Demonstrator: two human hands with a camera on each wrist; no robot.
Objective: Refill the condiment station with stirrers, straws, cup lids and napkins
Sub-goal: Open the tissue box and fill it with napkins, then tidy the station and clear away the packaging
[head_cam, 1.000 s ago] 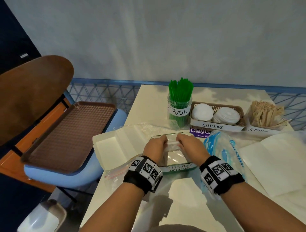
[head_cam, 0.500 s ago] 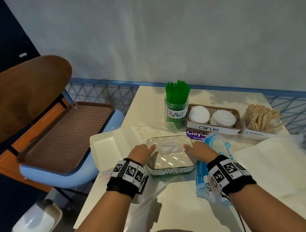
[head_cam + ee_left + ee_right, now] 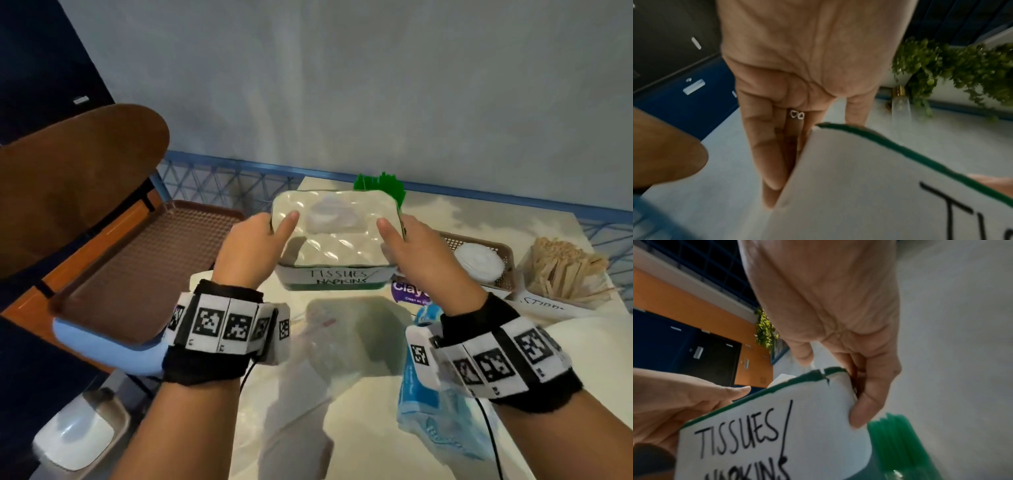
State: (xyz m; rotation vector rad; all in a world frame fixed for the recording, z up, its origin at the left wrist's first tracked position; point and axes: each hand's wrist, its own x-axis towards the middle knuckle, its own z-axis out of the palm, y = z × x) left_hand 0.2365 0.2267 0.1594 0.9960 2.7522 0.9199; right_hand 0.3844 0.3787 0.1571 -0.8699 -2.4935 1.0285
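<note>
The clear-topped napkin box (image 3: 335,240) with a green base and the label "TISSUES / NAPKINS" (image 3: 337,277) is lifted off the table and tilted toward me. My left hand (image 3: 253,246) grips its left end, thumb on the lid and fingers down the side. My right hand (image 3: 414,250) grips the right end the same way. In the left wrist view the left hand's fingers (image 3: 772,162) lie along the box (image 3: 879,186). In the right wrist view the right hand's fingers (image 3: 865,402) curl round the corner of the box (image 3: 777,434). White tissue shows under the lid.
Green straws (image 3: 380,186) stand right behind the box. To the right are a basket of cup lids (image 3: 479,260) and a box of wooden stirrers (image 3: 561,270). Below lie a clear plastic bag (image 3: 335,342) and a blue pack (image 3: 428,394). A brown tray (image 3: 144,260) rests on the chair at left.
Both hands moved from the box's top opening to its ends. They then lifted the box off the table, up and away toward the straws.
</note>
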